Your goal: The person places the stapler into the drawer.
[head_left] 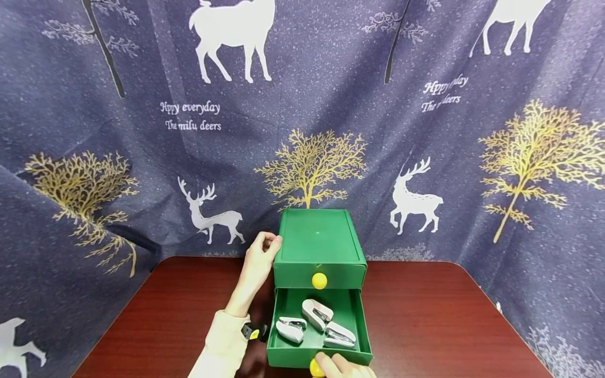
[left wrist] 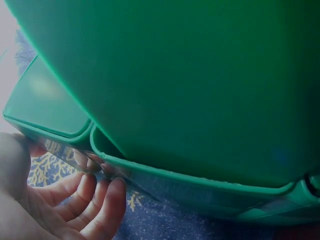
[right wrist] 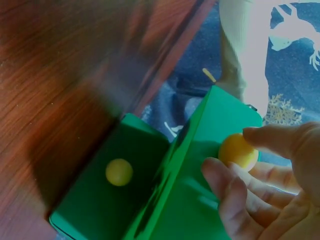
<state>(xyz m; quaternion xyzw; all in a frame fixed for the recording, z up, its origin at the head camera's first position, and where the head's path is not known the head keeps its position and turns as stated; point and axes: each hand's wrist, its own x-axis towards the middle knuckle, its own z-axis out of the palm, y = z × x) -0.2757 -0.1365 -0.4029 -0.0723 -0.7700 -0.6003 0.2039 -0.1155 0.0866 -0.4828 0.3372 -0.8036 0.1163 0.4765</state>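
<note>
A green two-drawer box [head_left: 326, 236] stands on the table with its lower drawer [head_left: 293, 359] pulled out. Inside that drawer lie three pale staplers: one at the left [head_left: 288, 332], one toward the back [head_left: 311, 310] and one at the right [head_left: 342, 332]. My right hand [head_left: 344, 367] pinches the lower drawer's round yellow knob [right wrist: 239, 151] between thumb and fingers. At the box's left side, my left hand [head_left: 260, 257] touches the wall near the top edge, its fingers loosely bent along it in the left wrist view.
The upper drawer [head_left: 293, 275] is closed and has its own yellow knob [head_left: 319, 281]. Reddish-brown table [head_left: 425, 315] extends on both sides of the box. Behind it hangs a dark blue cloth [head_left: 326, 105] printed with deer and trees.
</note>
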